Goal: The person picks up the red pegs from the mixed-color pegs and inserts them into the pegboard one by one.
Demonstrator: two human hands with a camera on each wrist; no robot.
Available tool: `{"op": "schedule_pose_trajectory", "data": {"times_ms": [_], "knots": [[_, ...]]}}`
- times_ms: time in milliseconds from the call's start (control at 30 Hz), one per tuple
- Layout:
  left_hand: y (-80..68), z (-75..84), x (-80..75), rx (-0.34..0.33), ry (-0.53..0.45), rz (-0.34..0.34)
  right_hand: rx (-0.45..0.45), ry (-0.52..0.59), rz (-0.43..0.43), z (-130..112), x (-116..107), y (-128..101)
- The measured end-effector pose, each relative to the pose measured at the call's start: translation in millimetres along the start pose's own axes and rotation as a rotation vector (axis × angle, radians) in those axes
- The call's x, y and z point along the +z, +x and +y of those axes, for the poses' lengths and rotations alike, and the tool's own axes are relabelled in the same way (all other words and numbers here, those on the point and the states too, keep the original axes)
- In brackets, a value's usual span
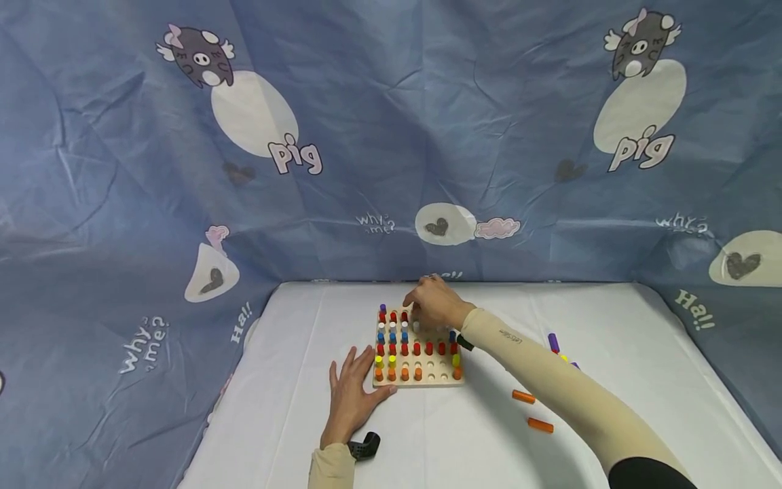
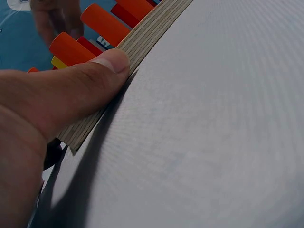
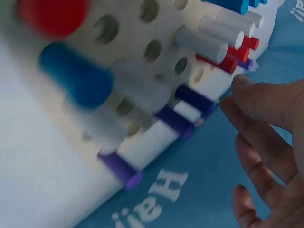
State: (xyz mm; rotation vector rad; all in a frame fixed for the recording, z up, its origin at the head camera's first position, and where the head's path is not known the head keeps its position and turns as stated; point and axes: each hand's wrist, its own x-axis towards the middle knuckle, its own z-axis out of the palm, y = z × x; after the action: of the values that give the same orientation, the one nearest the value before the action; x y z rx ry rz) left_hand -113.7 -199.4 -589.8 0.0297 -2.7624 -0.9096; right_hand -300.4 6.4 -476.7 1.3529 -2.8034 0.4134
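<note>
A wooden peg board (image 1: 431, 371) lies on the white table, set with red, blue, white, yellow and orange pegs (image 1: 404, 349). My left hand (image 1: 353, 390) rests flat on the table, its thumb (image 2: 95, 80) pressed against the board's layered edge (image 2: 147, 33) beside orange pegs (image 2: 103, 23). My right hand (image 1: 431, 304) hovers over the board's far rows. Its fingers (image 3: 266, 107) are loosely spread with nothing between them, close to the purple pegs (image 3: 190, 99) at the board's back edge. A blue peg (image 3: 76, 76) and white pegs (image 3: 211, 40) stand near empty holes.
Two loose orange pegs (image 1: 523, 396) (image 1: 540, 425) and a purple peg (image 1: 553, 341) lie on the table (image 1: 611, 339) right of the board. A blue printed cloth (image 1: 391, 136) walls in the back and both sides. A black wrist mount (image 1: 365, 445) sits by my left wrist.
</note>
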Motion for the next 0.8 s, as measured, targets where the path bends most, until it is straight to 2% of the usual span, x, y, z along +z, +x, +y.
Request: {"op": "schedule_pose_trajectory", "data": {"times_ms": [200,400,600,800], "knots": [[-0.4,-0.4,1.4,0.015,-0.002,0.017,-0.037,-0.041,0.086,19,-18,-18],[0.1,-0.3,1.9,0.016,-0.012,0.02,-0.01,-0.047,0.145,38,-38,-38],[0.7,1.1,2.0,0.0,-0.024,-0.001,0.005,-0.041,0.162,54,-55,-65],[-0.4,1.2,1.4,0.017,-0.015,0.016,0.02,-0.045,0.139,73,-63,-98]]}}
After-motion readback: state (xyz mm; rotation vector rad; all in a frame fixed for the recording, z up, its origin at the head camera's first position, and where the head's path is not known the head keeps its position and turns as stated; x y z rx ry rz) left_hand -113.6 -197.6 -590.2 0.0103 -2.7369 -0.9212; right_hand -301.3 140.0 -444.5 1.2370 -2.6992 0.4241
